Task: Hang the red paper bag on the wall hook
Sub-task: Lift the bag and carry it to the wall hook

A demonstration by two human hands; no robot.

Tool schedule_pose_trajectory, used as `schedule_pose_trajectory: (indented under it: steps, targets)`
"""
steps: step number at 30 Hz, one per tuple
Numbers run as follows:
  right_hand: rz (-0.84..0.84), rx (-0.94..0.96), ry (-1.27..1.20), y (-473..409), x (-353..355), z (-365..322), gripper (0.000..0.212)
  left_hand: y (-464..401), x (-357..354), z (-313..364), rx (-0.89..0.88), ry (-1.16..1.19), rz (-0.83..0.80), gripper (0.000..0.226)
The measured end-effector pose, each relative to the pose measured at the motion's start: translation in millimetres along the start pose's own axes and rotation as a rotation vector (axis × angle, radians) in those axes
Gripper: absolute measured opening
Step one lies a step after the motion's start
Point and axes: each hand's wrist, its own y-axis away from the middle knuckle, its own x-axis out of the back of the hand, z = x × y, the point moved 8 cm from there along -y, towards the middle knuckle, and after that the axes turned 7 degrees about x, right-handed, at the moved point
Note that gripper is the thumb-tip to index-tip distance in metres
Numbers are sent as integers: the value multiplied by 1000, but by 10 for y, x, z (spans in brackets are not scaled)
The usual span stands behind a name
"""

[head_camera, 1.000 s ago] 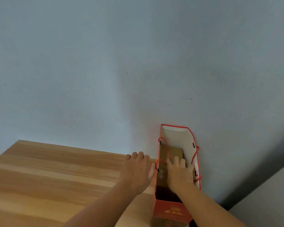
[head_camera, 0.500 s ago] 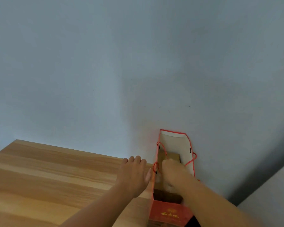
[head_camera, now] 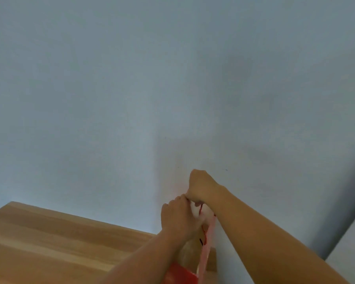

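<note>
The red paper bag (head_camera: 205,251) stands at the right end of the wooden table, mostly hidden behind my arms; its red edge and red cord handles show between my hands. My right hand (head_camera: 201,186) is a fist raised above the bag's mouth, closed on the red cord handles (head_camera: 201,209). My left hand (head_camera: 179,219) rests against the bag's left side with its fingertips pinching near the cords, just below my right fist. No wall hook is visible on the pale blue wall.
The wooden table (head_camera: 59,242) fills the lower left and butts against the pale blue wall (head_camera: 152,89). A white surface (head_camera: 353,249) sits at the lower right corner, with a dark gap beside it.
My right hand came out of the bag, closed on the cord handles and rose. The left hand shifted up onto the bag's top edge. The view tilted upward.
</note>
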Motion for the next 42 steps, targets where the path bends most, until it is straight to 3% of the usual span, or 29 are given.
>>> schedule_pose_trajectory:
  steps: [2,5,7,13,22,29,35,42]
  targets:
    - [-46,44,-48,21,-31,-65,7,-18,106,-96,-12,-29,10,27]
    - [-148,136,-141,62,-127,-148,26,-104,508,-298,-49,-146,91,18]
    - [-198,206,-97,95,-227,-278,25,-132,845,-491,-36,-157,116,17]
    - [196,459,170,86,-247,-1153,7,191,1847,-1197,64,-223,231,15]
    - [338,773,328,625,-560,-3045,17,1050,2955,-2509,291,-333,297,17]
    - [465,939,364,872,-754,-4701,2,1643,3822,-3716,392,-475,376,20]
    - [413,1066,185,1040,-1049,-6074,21,2043,4503,-4858,491,-619,382,19]
    - [165,1188,27,1074,-1468,-7429,28,2369,5147,-6025,628,-580,411,19]
